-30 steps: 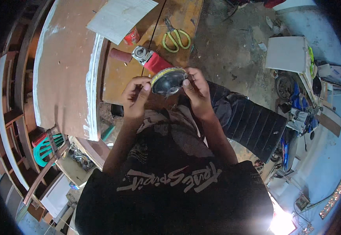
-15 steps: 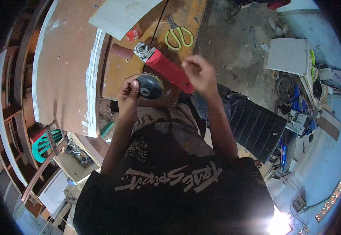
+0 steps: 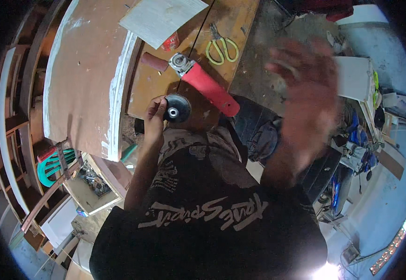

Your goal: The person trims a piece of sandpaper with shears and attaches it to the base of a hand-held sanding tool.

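My left hand [image 3: 155, 115] pinches the rim of a round black backing pad [image 3: 182, 103] with a metal hub in its middle. The pad is tilted so its hub side faces up. Beyond it on the wooden table lies a red angle grinder [image 3: 210, 88], its bare silver gear head [image 3: 180, 62] pointing to the far left. My right hand [image 3: 308, 77] is raised off to the right, away from the table and blurred by motion. Its fingers look spread, and nothing shows in them.
Yellow-handled scissors [image 3: 222, 50], a reddish-brown sandpaper roll [image 3: 154, 61], a red can [image 3: 170, 42] and a pale board [image 3: 162, 21] lie on the table [image 3: 140, 95]. A large wooden panel [image 3: 88, 70] stands left. A black padded seat [image 3: 322, 172] is at the right.
My right hand has moved right and up, away from the grinder. The pad in my left hand has turned, showing its hub more squarely. The view has shifted slightly.
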The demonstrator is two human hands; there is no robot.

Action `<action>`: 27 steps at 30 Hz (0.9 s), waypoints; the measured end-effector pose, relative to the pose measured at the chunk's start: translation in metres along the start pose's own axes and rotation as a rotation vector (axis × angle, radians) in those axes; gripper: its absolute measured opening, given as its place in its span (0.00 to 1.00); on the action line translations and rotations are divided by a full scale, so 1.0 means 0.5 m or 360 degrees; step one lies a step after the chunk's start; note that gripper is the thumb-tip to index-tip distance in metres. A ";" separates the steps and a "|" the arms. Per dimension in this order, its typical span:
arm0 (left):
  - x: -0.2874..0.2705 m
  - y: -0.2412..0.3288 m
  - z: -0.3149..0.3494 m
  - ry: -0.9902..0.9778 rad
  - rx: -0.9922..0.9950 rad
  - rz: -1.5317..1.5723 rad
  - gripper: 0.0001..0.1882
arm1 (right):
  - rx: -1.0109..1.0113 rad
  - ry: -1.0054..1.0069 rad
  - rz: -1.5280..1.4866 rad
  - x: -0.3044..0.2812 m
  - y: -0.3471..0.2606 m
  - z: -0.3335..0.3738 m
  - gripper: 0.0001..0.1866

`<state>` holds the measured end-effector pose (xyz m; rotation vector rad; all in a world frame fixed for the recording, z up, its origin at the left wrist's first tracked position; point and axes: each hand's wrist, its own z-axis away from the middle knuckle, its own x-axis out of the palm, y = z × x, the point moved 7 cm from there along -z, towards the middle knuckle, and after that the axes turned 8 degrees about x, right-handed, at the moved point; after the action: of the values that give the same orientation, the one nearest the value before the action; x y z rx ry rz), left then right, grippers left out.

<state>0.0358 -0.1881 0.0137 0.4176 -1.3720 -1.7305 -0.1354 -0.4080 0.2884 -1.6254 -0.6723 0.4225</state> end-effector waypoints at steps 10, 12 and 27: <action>0.070 0.010 0.002 -0.0172 -0.0028 -0.0026 0.13 | -0.0594 -0.0124 0.0024 -0.040 -0.260 0.017 0.60; 0.074 0.018 -0.004 -0.0213 0.0054 0.0013 0.13 | -0.0607 -0.0081 0.0070 -0.048 -0.262 0.012 0.60; 0.071 0.016 0.007 -0.0199 0.0001 0.0062 0.14 | -0.0665 -0.0002 0.0127 -0.060 -0.263 0.010 0.59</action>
<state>0.0163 -0.2138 0.0310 0.2846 -1.4595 -1.7490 -0.1857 -0.4147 0.4133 -2.0517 -0.7322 0.3556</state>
